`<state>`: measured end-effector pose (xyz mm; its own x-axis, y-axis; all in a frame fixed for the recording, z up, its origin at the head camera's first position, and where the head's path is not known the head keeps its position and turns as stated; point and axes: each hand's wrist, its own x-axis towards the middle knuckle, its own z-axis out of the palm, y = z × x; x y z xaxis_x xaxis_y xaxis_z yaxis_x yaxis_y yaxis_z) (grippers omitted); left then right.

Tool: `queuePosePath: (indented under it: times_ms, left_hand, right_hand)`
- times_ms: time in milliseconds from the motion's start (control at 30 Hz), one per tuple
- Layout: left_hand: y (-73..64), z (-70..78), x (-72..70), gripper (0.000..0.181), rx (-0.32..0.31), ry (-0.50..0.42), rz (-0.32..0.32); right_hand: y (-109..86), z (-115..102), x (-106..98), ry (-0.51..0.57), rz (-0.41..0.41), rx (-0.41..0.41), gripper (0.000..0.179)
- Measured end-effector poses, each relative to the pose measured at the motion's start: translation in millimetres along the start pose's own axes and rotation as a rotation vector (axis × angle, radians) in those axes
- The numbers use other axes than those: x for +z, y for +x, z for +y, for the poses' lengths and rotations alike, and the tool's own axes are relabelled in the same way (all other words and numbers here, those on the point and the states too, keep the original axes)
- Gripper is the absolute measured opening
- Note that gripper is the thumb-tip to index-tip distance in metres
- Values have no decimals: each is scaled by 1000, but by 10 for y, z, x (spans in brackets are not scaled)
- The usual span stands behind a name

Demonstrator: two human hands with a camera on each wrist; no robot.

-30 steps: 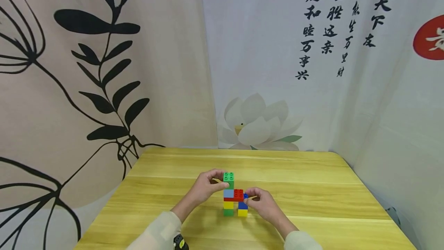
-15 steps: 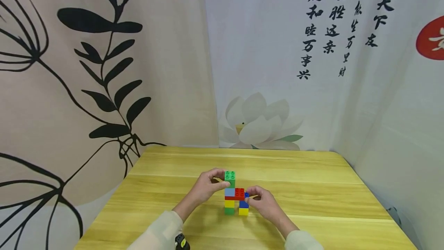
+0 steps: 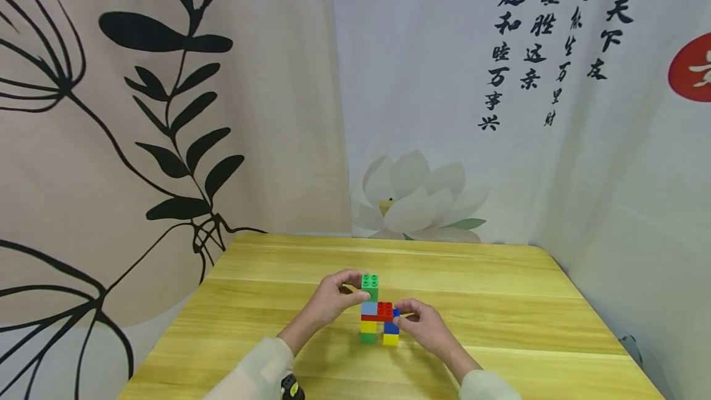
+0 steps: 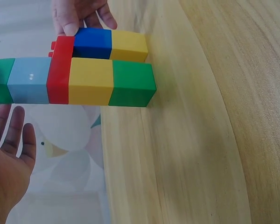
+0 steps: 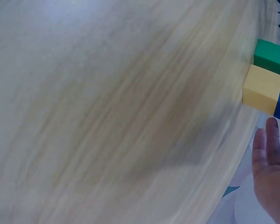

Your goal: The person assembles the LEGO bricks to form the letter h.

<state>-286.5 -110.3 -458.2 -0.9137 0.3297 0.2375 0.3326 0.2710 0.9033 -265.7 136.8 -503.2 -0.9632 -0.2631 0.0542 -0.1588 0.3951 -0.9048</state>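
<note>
In the head view a structure of toy building bricks stands upright on the table. Its left column has a green brick (image 3: 368, 338) at the bottom, then yellow, the red brick (image 3: 384, 311), a light blue brick (image 4: 30, 80) and an upper green brick (image 3: 370, 287). The red one bridges to the right column, a blue brick (image 4: 93, 43) over a yellow brick (image 5: 262, 88). My left hand (image 3: 332, 299) grips the upper green brick between thumb and fingers. My right hand (image 3: 424, 326) pinches the blue brick beside the red one; its fingertips partly hide it.
The wooden table (image 3: 489, 289) reaches back to a printed curtain (image 3: 289, 110) with plant drawings, a lotus and characters. A dark wrist device (image 3: 291, 387) sits by the left sleeve (image 3: 255, 369).
The view has shifted slightly, so everything appears a little further right. Both hands keep the same hold on the bricks, and the structure looks unchanged.
</note>
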Motion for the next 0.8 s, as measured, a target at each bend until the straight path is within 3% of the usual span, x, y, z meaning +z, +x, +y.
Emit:
queuePosePath:
  times_ms: [200,500,800]
  left_hand:
    - [-31,2,20,44,-3,6,14]
    - [-102,-39,72,52,-23,-70,41]
    - [-146,-91,103,53,12,-86,56]
  right_hand:
    - [-23,8,10,8,10,-3,41]
    - [-51,51,22,91,-13,-20,44]
    - [-48,110,47,90,-3,-34,43]
